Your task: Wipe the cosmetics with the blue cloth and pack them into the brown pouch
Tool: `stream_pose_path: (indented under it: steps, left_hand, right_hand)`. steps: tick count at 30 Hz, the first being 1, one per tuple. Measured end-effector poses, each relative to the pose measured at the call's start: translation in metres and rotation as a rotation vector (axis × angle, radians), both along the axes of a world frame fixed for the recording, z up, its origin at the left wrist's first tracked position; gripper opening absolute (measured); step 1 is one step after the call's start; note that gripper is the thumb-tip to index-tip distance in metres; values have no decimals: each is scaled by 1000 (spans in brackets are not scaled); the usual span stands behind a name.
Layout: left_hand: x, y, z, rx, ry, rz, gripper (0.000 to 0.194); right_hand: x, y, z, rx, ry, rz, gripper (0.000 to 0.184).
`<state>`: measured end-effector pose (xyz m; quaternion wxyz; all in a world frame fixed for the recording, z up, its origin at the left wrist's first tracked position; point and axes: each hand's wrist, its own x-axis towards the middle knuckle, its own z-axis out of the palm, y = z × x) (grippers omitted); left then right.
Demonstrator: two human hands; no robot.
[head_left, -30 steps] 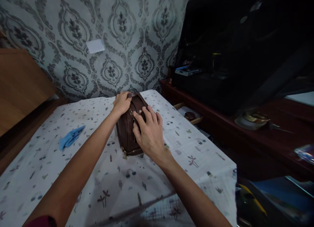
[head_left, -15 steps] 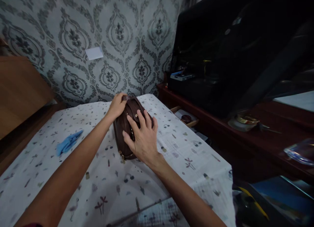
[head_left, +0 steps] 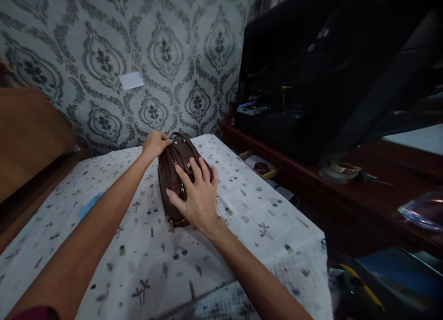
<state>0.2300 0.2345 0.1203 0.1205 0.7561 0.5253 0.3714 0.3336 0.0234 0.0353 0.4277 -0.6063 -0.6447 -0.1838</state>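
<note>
A dark brown handbag (head_left: 166,172) with brass-coloured studs and zips lies on a cloth-covered table (head_left: 242,246). Its thin handle (head_left: 179,134) arches up at the far end. There, my left hand (head_left: 154,143) pinches the bag's far left edge with fingertips together; the exact part between them is hidden. My right hand (head_left: 199,195) rests flat over the near right side, its fingers spread across the bag. A blue cloth (head_left: 89,204) lies to the left, partly covered by my left forearm.
A patterned wall stands behind the table, with a white card (head_left: 131,80) on it. To the right, a dark red cabinet (head_left: 304,190) carries a large black screen (head_left: 287,80), a tape roll (head_left: 341,170) and an open drawer (head_left: 259,165). A wooden panel (head_left: 32,135) rises at left.
My left hand has shifted left, off the handle and onto the bag's far left edge. The handle now shows raised. My right hand stays spread on the bag.
</note>
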Motion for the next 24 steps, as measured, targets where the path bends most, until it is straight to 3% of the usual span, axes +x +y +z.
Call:
stream_pose_path:
  steps: [13,19,24]
  left_hand:
    - [6,-17,-9,-146,-433,-35,18]
    - [3,-27,-10,-164,-465,-92,19]
    - [8,-21,-4,-156,-387,-144,17]
  right_hand:
    - [-1,2,-3,-14,26,1,50]
    - [-2,1,-2,1,51,12,43]
    - [-2,1,-2,-4,36,17,42]
